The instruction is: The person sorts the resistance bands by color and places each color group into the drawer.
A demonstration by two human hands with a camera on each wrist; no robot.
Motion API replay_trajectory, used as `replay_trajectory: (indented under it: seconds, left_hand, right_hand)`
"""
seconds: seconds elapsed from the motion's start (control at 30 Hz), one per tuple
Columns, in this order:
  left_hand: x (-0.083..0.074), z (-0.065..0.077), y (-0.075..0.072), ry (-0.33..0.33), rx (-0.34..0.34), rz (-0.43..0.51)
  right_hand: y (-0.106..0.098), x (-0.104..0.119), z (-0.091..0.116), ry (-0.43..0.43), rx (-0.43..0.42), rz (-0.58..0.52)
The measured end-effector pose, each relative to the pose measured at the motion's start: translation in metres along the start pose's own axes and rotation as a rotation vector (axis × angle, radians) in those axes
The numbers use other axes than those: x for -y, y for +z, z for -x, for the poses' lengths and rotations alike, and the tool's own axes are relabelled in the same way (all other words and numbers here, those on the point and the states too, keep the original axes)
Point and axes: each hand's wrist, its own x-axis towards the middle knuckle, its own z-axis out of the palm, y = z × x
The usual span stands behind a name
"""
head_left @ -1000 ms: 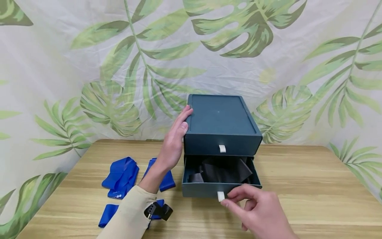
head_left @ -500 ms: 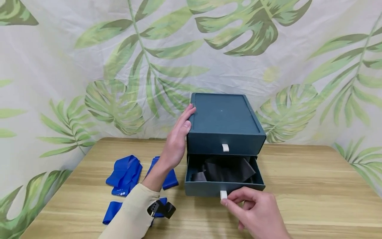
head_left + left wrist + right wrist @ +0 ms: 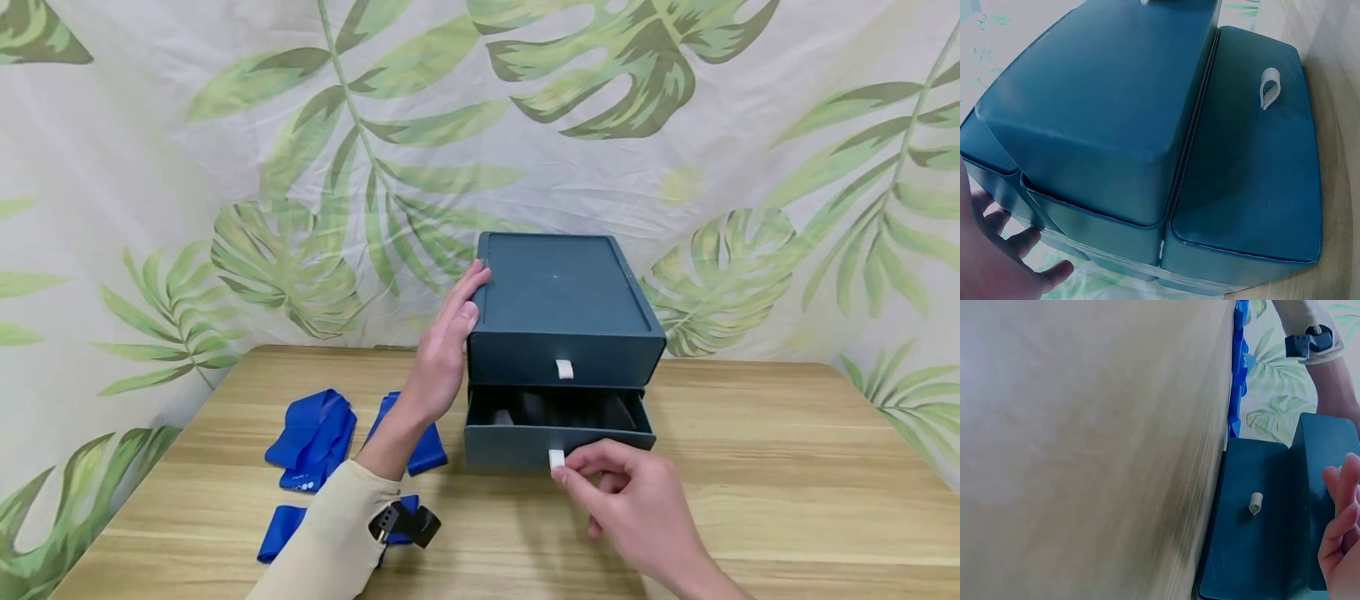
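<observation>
A dark teal two-drawer storage box (image 3: 558, 287) stands on the table. Its lower drawer (image 3: 510, 447) is partly out, with dark, shiny black material (image 3: 570, 410) inside; the upper drawer (image 3: 517, 360) sits flush. My left hand (image 3: 438, 358) rests against the box's left side, fingers extended. With thumb and index finger, my right hand (image 3: 637, 504) pinches the white pull tab (image 3: 557, 459) of the lower drawer. Both wrist views differ from the head view: there the upper drawer (image 3: 1097, 81) juts out, and my right hand (image 3: 1341, 525) is beside it.
Blue folded bands or cloth pieces (image 3: 315, 437) lie on the wooden table (image 3: 750, 467) left of the box, some partly behind the left forearm. A leaf-print curtain (image 3: 420, 167) hangs behind the table. A black strap device (image 3: 405, 523) is on the left sleeve.
The lower drawer has slid inward, away from me, and less of the black material shows. My right hand has moved forward with the tab; the left hand stays against the box.
</observation>
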Motion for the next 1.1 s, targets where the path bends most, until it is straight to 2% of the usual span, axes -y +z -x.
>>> replay_trajectory:
  seconds: [0.3, 0.6, 1.1]
  left_hand:
    - [-0.001, 0.0, 0.001, 0.011, -0.011, -0.004]
    - [0.0, 0.0, 0.003, 0.018, -0.015, -0.009]
    - [-0.001, 0.003, 0.003, 0.011, -0.016, -0.021]
  right_hand:
    - [0.0, -0.005, -0.025, -0.096, 0.008, -0.076]
    - [0.003, -0.008, -0.041, -0.109, -0.025, -0.113]
    - [0.002, -0.011, -0.043, -0.107, -0.028, -0.168]
